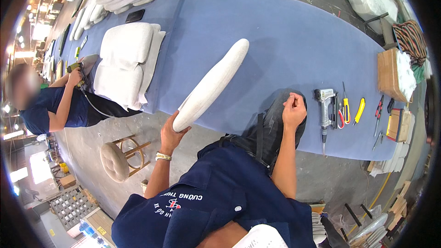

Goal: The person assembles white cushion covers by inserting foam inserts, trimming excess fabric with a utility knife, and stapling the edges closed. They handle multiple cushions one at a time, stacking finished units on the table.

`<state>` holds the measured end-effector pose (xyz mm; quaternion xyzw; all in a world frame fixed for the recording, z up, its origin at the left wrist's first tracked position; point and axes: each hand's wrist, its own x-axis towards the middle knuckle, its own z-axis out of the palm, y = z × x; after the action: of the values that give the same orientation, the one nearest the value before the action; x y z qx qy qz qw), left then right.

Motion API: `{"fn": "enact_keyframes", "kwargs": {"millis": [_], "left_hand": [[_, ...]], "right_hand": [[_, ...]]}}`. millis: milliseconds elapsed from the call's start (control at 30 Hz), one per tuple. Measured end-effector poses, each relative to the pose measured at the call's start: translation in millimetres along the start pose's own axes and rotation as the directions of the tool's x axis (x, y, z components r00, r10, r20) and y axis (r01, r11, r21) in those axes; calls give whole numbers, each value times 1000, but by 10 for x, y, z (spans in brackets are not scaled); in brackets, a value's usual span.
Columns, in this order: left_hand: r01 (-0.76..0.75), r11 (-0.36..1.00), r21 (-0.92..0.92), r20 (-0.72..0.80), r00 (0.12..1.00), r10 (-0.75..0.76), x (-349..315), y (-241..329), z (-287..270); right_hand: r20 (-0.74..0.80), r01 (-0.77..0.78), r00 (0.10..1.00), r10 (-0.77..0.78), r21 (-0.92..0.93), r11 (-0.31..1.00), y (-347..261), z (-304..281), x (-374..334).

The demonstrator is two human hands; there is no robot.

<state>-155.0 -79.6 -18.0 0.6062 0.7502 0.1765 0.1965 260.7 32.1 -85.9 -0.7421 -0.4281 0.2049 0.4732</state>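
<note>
My left hand (pixel 170 134) grips the near end of a white fabric-covered seat pad (pixel 213 85). The pad is tilted up on edge above the blue table, its far end pointing away to the right. Over my dark trouser leg, my right hand (pixel 294 110) is closed with its fingers curled in; whether anything is inside is hidden. Just right of that hand, a silver air staple gun (pixel 325 105) lies on the table. Beside it are red-handled pliers (pixel 340 117), a yellow screwdriver (pixel 346 110) and a yellow utility knife (pixel 359 111).
The blue table (pixel 275 32) carries a stack of white pads (pixel 124 55) and a black phone (pixel 135 16). On the left a co-worker (pixel 64 96) holds an air tool. A round stool (pixel 115 161) stands behind the table. A cardboard box (pixel 391 74) sits far right.
</note>
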Motion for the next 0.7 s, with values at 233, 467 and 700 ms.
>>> {"fn": "enact_keyframes", "kwargs": {"millis": [233, 467, 700], "left_hand": [[-112, 985, -134, -215, 973, 81, 256, 845, -855], [-388, 920, 51, -335, 862, 381, 567, 1391, -1515], [-459, 888, -34, -166, 878, 448, 1036, 2228, -1429]], "right_hand": [[93, -18, 995, 19, -4, 1000, 61, -123, 14], [225, -47, 974, 39, 29, 998, -25, -51, 78], [281, 477, 728, -625, 448, 756, -2348, 285, 282]]}}
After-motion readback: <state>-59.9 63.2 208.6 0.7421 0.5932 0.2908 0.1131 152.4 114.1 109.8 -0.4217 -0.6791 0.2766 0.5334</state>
